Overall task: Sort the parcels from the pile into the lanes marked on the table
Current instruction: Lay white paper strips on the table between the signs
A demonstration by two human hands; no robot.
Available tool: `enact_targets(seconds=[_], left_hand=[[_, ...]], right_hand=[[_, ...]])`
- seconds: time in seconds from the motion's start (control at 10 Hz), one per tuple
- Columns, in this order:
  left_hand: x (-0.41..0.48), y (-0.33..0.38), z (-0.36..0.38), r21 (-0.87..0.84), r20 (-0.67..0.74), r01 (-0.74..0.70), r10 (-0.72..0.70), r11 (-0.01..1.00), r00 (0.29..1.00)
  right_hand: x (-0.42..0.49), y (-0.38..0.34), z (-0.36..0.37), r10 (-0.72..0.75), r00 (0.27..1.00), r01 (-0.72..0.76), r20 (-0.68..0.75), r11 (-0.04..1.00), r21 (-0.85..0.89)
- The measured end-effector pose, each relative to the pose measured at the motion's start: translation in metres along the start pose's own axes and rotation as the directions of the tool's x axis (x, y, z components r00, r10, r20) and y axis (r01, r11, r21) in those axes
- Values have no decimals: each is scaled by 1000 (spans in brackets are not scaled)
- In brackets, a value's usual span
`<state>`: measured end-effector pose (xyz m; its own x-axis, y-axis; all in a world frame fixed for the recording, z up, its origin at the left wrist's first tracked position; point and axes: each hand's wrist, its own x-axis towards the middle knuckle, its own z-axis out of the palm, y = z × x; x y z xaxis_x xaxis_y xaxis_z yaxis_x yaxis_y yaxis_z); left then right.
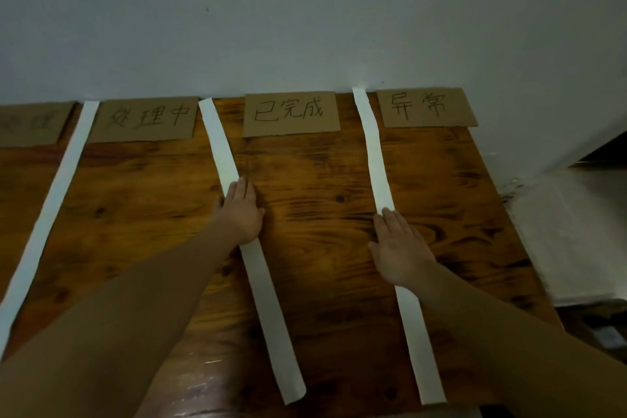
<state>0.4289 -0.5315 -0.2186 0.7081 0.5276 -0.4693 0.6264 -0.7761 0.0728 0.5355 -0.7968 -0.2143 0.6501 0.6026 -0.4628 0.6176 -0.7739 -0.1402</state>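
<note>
- So, the left hand (239,210) lies flat, fingers straight, on the middle white strip (268,299) mid-frame, gripping nothing.
- The right hand (398,248) is the same: palm down, fingers straight, on the right white strip (373,153).
- The middle lane (315,180) of the wooden counter (142,197) runs between both hands.
- A third strip (51,214) sits at the far left.
- Cardboard labels (290,114) line the top edge.

L hand (239,212) flat on white strip (217,139), R hand (400,249) likewise (wooden table (315,180))

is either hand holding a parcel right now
No, the left hand and the right hand both lie flat on white paper strips, holding nothing.
</note>
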Motion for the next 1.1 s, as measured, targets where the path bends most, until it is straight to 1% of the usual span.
enact_targets(seconds=[0.2, 0.3, 0.4, 0.6, 0.7, 0.8, 0.9, 1.0, 1.1], left_hand=[[1, -31, 0, 11, -28, -163, 163, 987, 986], [-2, -42, 2, 26, -33, -197, 197, 980, 980], [-1, -47, 1, 27, -38, -216, 217, 976, 975], [-4, -55, -2, 45, -27, -199, 200, 979, 979], [-12, -60, -12, 21, -34, -185, 186, 983, 982], [-30, -72, -30, -5, -56, -157, 157, 988, 986], [-60, -101, -57, -65, -63, -80, 76, 995, 995], [-103, -144, -78, -84, -70, 14, -20, 996, 997], [-163, -195, -88, -135, -125, 141, -158, 981, 979]], right_hand=[[-2, -10, 3, 51, 999, -51, 0, 999, -16], [-2, -14, 3, 77, 997, -77, 3, 997, -10], [-1, -18, 3, 103, 995, -103, 6, 995, 7], [-1, -26, -1, 149, 988, -150, 26, 989, 4], [-2, -40, -13, 136, 991, -136, -5, 991, 9], [-7, -64, -34, 55, 995, -52, -80, 998, 38], [-15, -101, -64, -66, 989, 68, -132, 998, 14], [-16, -145, -96, -186, 974, 180, -127, 982, -55], [-28, -202, -116, -296, 947, 288, -121, 954, -85]])
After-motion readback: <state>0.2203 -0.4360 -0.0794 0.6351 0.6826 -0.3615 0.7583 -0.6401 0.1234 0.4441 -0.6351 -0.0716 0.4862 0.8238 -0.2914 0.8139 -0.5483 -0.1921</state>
